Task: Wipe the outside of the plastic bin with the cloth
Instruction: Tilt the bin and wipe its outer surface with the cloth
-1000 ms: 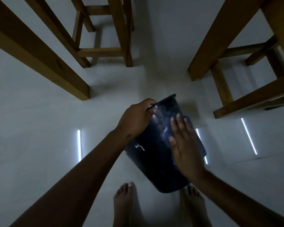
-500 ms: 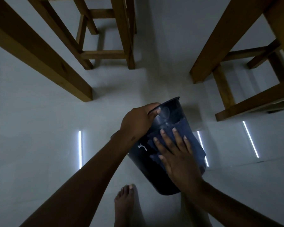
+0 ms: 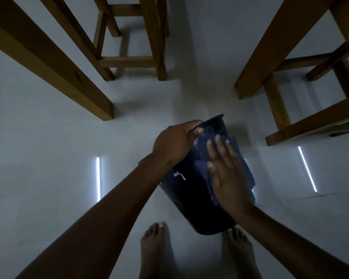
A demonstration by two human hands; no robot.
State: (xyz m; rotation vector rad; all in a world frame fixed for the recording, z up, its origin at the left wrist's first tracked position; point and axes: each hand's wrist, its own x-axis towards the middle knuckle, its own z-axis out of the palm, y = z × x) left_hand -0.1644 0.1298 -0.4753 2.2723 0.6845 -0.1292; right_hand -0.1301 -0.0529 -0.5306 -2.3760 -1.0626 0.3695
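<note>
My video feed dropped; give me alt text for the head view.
Left hand grips the rim of a tilted dark bin while the right hand presses a blue cloth flat on its side, above bare feet.

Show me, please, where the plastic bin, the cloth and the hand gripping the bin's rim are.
plastic bin (image 3: 189, 198): head view, on its dark side wall.
cloth (image 3: 248, 174): head view, on the edge showing right of the flat hand.
left hand (image 3: 173, 143): head view, on its back.
</note>
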